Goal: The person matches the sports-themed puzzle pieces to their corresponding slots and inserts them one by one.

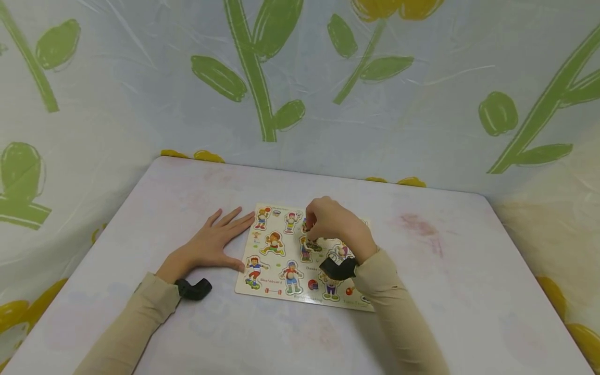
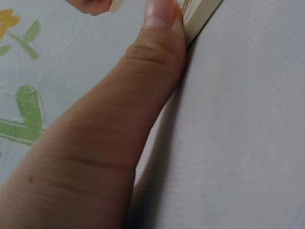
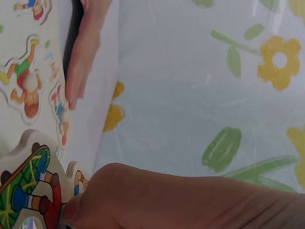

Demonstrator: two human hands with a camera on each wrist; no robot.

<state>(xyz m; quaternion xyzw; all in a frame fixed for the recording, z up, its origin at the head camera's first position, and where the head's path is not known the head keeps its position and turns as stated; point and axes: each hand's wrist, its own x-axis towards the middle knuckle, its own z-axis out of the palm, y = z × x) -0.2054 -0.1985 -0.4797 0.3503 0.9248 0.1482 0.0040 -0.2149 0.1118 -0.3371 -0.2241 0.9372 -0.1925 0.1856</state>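
Observation:
A wooden puzzle board [image 1: 272,273] with sports figures lies on the table. My left hand [image 1: 213,242] rests flat at its left side with spread fingers; the thumb [image 2: 155,52] touches the board's edge [image 2: 202,19]. Above the middle of the board, my right hand [image 1: 334,221] pinches a wooden puzzle piece [image 3: 50,188] printed with a green skateboard, blue shoes and red trousers. That piece is tilted, and the hand hides part of it. Below it is a figure in the board [image 1: 305,250], partly covered. A running figure [image 1: 273,244] sits farther left.
The white table [image 1: 469,291] extends around the board. Behind it hangs a pale curtain [image 1: 319,130] with green leaves and yellow flowers. Black wrist devices [image 1: 194,289] are worn on both wrists, and the right one covers part of the board.

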